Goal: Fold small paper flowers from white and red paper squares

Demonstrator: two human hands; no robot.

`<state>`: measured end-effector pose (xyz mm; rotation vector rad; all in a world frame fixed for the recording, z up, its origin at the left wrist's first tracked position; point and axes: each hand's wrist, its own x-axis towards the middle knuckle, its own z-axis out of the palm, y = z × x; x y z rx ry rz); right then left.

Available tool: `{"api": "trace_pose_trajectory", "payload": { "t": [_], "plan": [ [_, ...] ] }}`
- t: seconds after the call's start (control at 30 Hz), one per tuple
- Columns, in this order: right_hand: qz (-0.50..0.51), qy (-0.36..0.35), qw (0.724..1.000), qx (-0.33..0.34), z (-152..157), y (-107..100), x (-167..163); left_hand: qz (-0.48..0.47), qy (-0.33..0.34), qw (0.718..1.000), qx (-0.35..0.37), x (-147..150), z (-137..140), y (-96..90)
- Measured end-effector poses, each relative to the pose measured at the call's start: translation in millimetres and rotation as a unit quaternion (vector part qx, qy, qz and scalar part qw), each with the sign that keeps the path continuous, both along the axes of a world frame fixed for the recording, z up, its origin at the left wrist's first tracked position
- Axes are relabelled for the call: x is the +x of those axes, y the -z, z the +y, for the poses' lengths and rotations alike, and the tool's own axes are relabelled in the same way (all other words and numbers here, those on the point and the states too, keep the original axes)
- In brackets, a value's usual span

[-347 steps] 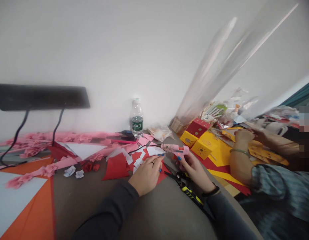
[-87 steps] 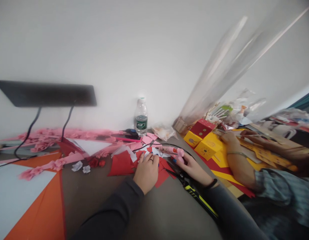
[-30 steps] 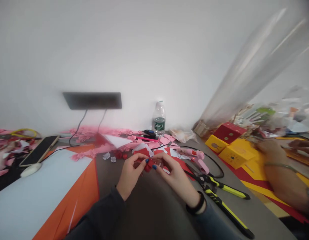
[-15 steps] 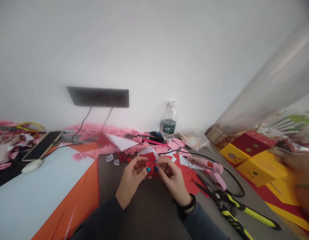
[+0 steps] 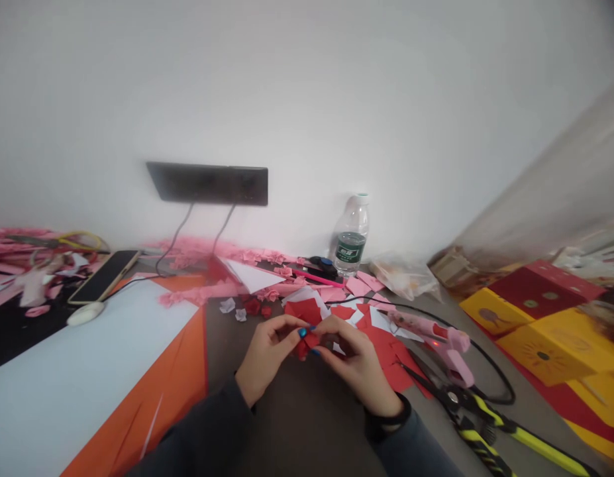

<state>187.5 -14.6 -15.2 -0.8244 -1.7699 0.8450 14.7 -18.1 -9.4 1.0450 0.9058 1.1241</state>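
Between the fingertips of both hands is a small red paper flower (image 5: 309, 341), partly covered by fingers and thumbs. My left hand (image 5: 269, 351) pinches it from the left side. On the opposite side my right hand (image 5: 354, 354) grips its edge between thumb and forefinger. Just behind the hands lie red paper sheets (image 5: 304, 310) and several white scraps. Small finished-looking red flowers (image 5: 252, 306) and pale crumpled paper flowers (image 5: 228, 305) rest to the left of them.
To the right are a pink glue gun (image 5: 448, 344) with a cord and black-and-yellow pliers (image 5: 453, 397). Yellow-and-red boxes (image 5: 545, 344) stand farther right. A water bottle (image 5: 353, 238) stands by the wall. White and orange sheets (image 5: 108, 358), a phone (image 5: 105, 275) and a mouse (image 5: 85, 313) lie left.
The view has swung a little left, so things sit farther right. My right fingers have spread slightly and shifted on the red flower, which both hands still hold.
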Motion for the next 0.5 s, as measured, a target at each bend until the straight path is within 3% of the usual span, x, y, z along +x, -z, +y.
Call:
{"api": "trace_pose_trajectory", "payload": {
  "t": [0.27,0.5],
  "plan": [
    [-0.019,0.028,0.996,0.089,-1.5,-2.5,-2.2,0.005,-0.007,1.0,0.019,-1.4,0.8,1.1],
    [-0.033,0.037,0.994,0.101,-0.7,1.2,-2.0,0.005,-0.005,1.0,0.013,-1.5,-0.7,1.1]
  ]
}}
